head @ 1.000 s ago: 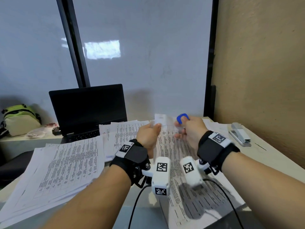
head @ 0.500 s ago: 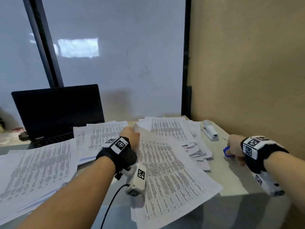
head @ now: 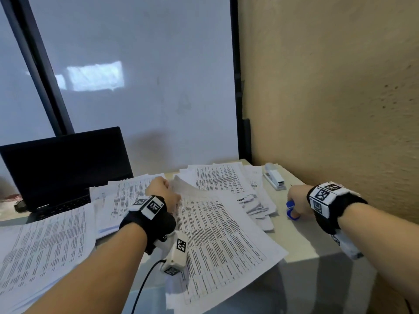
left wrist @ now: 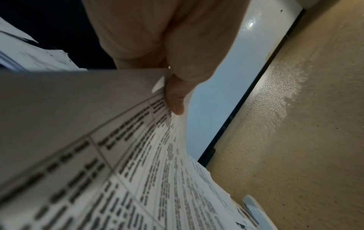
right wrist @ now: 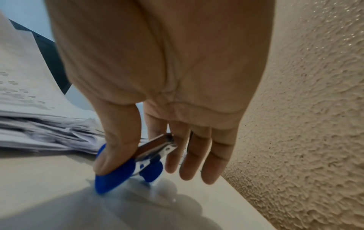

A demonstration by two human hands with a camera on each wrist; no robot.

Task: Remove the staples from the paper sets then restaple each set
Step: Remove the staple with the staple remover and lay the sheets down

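My left hand (head: 166, 190) pinches the upper left corner of a printed paper set (head: 217, 236) in the middle of the desk. That corner is lifted, and the left wrist view shows thumb and fingers clamped on the paper set's corner (left wrist: 138, 96). My right hand (head: 294, 199) is low over the desk at the right, near the wall. It holds a blue staple remover (head: 291, 211) between thumb and fingers. In the right wrist view the staple remover (right wrist: 116, 175) touches the desk surface, with the other fingers stretched out beside it.
A grey stapler (head: 274, 177) lies at the back right, by the textured wall (head: 340, 109). Small torn paper pieces (head: 256, 206) lie between the set and my right hand. More paper stacks (head: 45, 245) cover the left side. An open black laptop (head: 65, 168) stands behind them.
My right hand has carried the staple remover from the paper's corner out to the right and down to the desk. The left hand keeps its pinch on the corner. The head view has turned right.
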